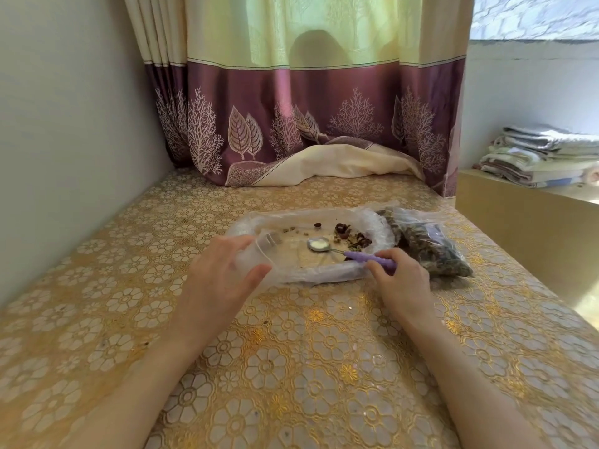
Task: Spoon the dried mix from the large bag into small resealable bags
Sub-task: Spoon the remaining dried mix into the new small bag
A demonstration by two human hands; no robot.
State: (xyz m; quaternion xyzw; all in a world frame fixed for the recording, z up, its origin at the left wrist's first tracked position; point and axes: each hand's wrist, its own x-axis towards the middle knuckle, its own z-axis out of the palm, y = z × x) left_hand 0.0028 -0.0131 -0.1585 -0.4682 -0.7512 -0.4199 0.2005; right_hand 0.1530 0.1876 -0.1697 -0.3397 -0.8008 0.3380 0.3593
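Head view: the right hand point(400, 278) grips the purple handle of a spoon point(351, 253), fingers curled over it, with the metal bowl of the spoon reaching left into the large bag point(311, 244). The bowl looks empty and sits just beside a small heap of dried mix point(351, 238) left in the right part of the bag; a few loose bits lie along its far side. The left hand point(223, 268) holds a small resealable bag point(256, 251), clear and hard to make out, thumb below and fingers spread over its top, right at the left end of the large bag. The large bag lies flat and open on the table point(291, 367), its clear plastic rolled down into a low rim. Touching its right end lie filled bags point(431, 247) packed with dark dried mix. A gold floral cloth covers the table. Behind it hangs a purple and yellow curtain point(308, 102), and folded linens point(544, 153) are stacked on a ledge at far right.
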